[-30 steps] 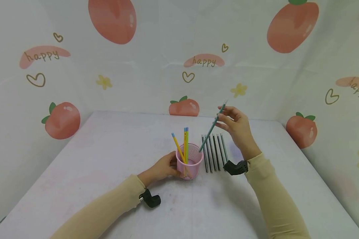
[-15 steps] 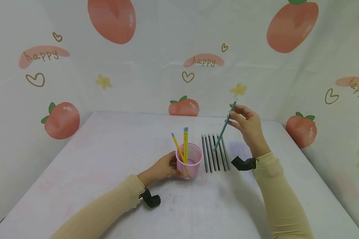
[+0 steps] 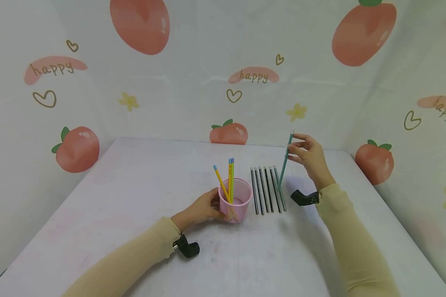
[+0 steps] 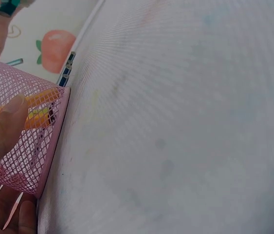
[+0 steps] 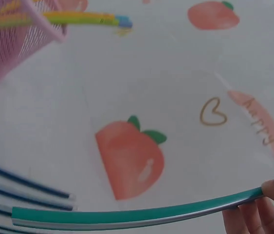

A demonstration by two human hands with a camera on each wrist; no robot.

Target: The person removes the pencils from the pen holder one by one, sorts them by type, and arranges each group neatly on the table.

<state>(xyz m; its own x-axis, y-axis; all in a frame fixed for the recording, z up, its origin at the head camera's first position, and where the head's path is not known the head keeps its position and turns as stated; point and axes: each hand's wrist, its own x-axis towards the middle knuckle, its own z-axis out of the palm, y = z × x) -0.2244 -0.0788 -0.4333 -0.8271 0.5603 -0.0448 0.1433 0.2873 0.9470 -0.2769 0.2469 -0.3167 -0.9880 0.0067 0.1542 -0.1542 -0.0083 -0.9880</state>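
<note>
My left hand grips the side of a pink mesh pencil cup, which stands upright on the table. In the left wrist view the thumb presses the mesh. Several yellow and yellow-green pencils with blue ends lean inside the cup. My right hand pinches a green pencil near its upper end, eraser end up and slightly tilted. Its lower end overlaps the right end of a row of dark, striped pencils in the head view. The right wrist view shows the green pencil lengthwise.
The row of pencils lies side by side just right of the cup on the white table. A white backdrop with printed peaches rises behind the table. Black wrist cameras sit at both sleeves.
My right hand has moved right, carrying the green pencil from over the cup's rim to the right end of the row. The pencil now stands steeper and lower. My left hand has stayed put.
</note>
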